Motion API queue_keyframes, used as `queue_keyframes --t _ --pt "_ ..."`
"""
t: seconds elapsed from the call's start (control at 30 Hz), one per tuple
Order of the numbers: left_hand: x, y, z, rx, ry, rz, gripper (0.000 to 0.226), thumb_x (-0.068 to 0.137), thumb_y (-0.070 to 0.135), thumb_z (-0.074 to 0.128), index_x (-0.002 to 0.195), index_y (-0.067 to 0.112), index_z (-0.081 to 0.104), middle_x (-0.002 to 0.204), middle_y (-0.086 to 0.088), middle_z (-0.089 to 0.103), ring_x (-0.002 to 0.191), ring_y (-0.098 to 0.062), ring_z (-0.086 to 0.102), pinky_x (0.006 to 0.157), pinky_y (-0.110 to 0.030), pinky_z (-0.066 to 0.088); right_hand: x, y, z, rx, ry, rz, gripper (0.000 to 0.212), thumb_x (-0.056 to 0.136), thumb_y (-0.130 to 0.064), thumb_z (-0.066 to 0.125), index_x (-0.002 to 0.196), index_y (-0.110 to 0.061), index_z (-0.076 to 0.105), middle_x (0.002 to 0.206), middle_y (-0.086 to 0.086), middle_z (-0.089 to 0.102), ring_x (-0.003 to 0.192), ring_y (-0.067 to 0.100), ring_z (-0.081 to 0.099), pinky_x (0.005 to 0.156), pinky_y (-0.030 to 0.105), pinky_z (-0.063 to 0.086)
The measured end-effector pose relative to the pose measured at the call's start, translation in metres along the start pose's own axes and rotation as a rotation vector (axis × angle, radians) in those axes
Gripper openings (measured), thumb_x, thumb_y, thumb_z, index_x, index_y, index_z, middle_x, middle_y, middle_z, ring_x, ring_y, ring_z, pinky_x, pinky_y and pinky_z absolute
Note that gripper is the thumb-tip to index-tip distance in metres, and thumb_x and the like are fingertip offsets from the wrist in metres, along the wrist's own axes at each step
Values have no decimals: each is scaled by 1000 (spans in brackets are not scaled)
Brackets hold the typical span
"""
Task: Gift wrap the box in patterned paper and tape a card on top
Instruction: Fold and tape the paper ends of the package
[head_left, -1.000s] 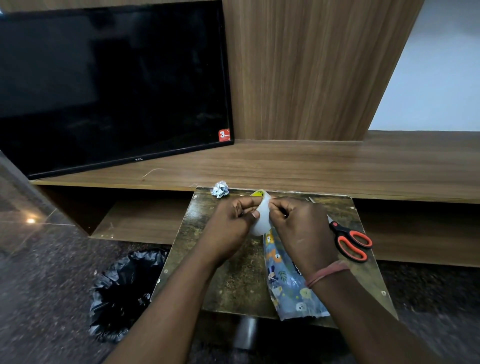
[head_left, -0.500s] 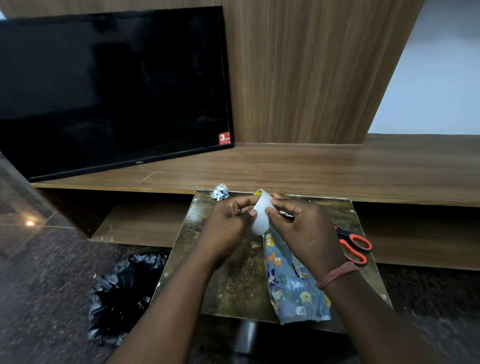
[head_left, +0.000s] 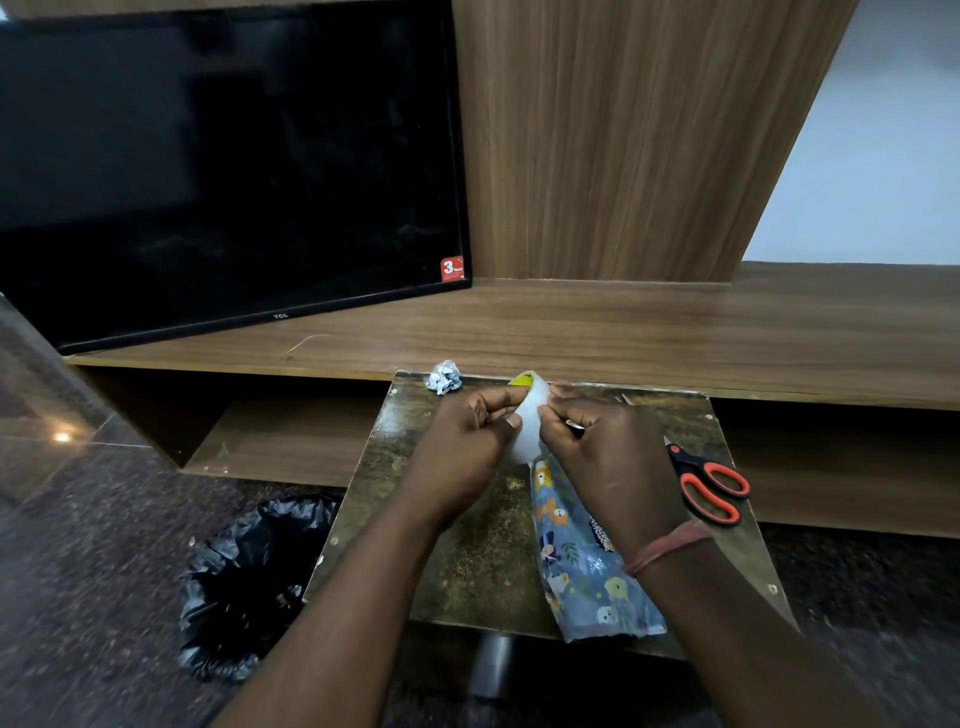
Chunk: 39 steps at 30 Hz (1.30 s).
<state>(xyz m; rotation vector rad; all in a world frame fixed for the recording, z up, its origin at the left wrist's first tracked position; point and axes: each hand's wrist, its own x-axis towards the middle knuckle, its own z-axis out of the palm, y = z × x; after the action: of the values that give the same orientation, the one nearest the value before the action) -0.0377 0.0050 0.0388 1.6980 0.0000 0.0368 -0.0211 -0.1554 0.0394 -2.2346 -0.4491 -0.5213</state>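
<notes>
Head view: a white tape roll (head_left: 527, 426) is pinched between left hand (head_left: 467, 441) and right hand (head_left: 602, 457), fingers of both curled on it, above the small table (head_left: 467, 561). The box in patterned paper (head_left: 582, 566) is laid on the table under the right wrist — scissors (head_left: 709, 483) just right, paper ball (head_left: 443, 375) at the far edge. Black bag (head_left: 249, 587) is seen on the floor, left.

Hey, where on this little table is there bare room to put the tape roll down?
The widest free patch on the table lies left of the wrapped box, under the left forearm. The right side is crowded by the scissors; a crumpled paper ball takes the far left corner. Both hands, left hand and right hand, hold the tape roll.
</notes>
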Motion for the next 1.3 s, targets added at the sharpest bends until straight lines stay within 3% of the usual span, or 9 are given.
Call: queue_keyframes --t 0.2,0.33,0.43,0.53,0.63,0.73,1.07,1.2,1.3 --pt "1 -4 0 -1 3 3 35 101 -3 52 124 12 73 110 -6 78 105 -23 74 91 -38 58 -1 -1 3 27 -18 60 30 87 -31 59 76 -8 75 81 15 73 76 28 72 63 40 55" --pt "-1 -1 2 -32 1 -1 34 101 -7 50 124 6 72 108 -9 79 98 -19 74 81 -26 58 2 1 -1 41 -10 84 29 87 -29 60 79 -6 76 80 13 74 74 25 72 62 40 53" --pt "1 1 1 -94 3 -31 34 102 -6 49 126 6 70 107 -14 78 92 -21 73 74 -27 59 3 0 -6 130 -46 112 18 88 -23 73 97 -10 81 101 3 78 93 8 72 81 35 57" --pt "3 0 -2 -111 -4 -57 33 103 -4 48 127 5 69 110 -16 77 97 -30 73 75 -31 60 2 -2 -8 194 -93 165 33 81 -24 84 111 -12 78 116 -2 74 107 0 67 96 20 52" --pt "2 -3 -3 -78 -22 -44 32 102 0 52 126 8 70 112 -14 77 106 -33 72 85 -38 58 4 -2 -10 229 -39 209 22 79 -21 85 100 -14 81 104 -2 78 94 -5 68 86 11 51" --pt "3 -5 -3 -24 -20 -30 34 94 13 56 124 13 73 112 -8 78 109 -33 72 94 -46 57 4 -2 -11 251 -6 236 14 80 -19 84 94 -18 82 95 -6 78 87 -6 69 85 21 55" --pt "4 -4 -2 16 4 -19 34 102 -2 51 126 10 72 110 -6 78 105 -26 74 90 -37 58 2 5 -2 116 -14 91 21 84 -15 77 105 -15 80 111 -3 76 99 -4 67 85 5 48" --pt "2 -4 -1 26 17 -26 35 102 -3 50 125 10 72 109 -5 79 103 -24 74 88 -34 58 -1 3 -1 110 10 26 16 83 -9 77 98 -10 81 106 3 77 94 -7 64 80 22 56" --pt "1 -4 1 20 10 -13 36 101 -5 50 125 9 72 110 -5 79 105 -25 74 93 -38 58 -1 4 0 99 5 40 7 84 -9 74 87 -5 79 94 12 76 86 12 72 71 42 56"
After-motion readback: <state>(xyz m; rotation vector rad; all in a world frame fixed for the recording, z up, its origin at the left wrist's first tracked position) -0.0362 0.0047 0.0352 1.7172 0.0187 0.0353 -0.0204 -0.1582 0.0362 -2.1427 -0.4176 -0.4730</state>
